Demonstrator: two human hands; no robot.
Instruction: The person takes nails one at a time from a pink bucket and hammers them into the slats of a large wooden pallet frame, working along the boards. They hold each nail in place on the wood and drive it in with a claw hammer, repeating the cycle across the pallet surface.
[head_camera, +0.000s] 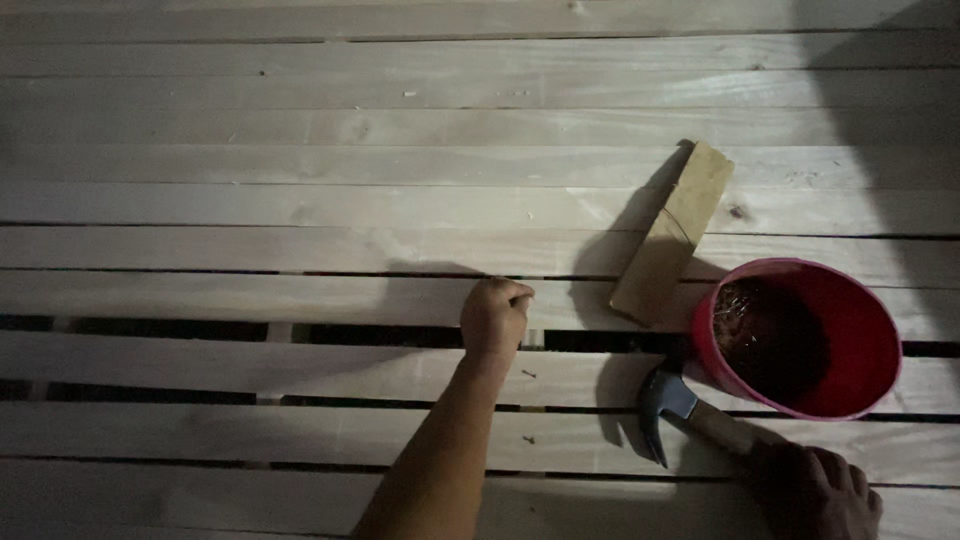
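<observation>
Right hand (815, 492) at 5 o'clock is closed round a claw hammer (668, 405), its head resting on the pale wood slats (250, 250). Left hand (495, 315), centre, is fisted over a slat gap, fingertips pinched (contents too small to tell). Red bucket (860, 330) of what look like nails sits at 3 o'clock within reach, wood block (672, 232) beyond at 2.

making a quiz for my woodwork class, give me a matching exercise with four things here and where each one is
Things:
1. hammer
2. red bucket
3. wood block
4. left hand

Places:
A. lying slanted on the planks, above and left of the bucket
B. closed into a fist at a gap between planks
C. held by its handle in the right hand
D. standing on the planks at the right, nails inside

Pairs: 1-C, 2-D, 3-A, 4-B
</observation>
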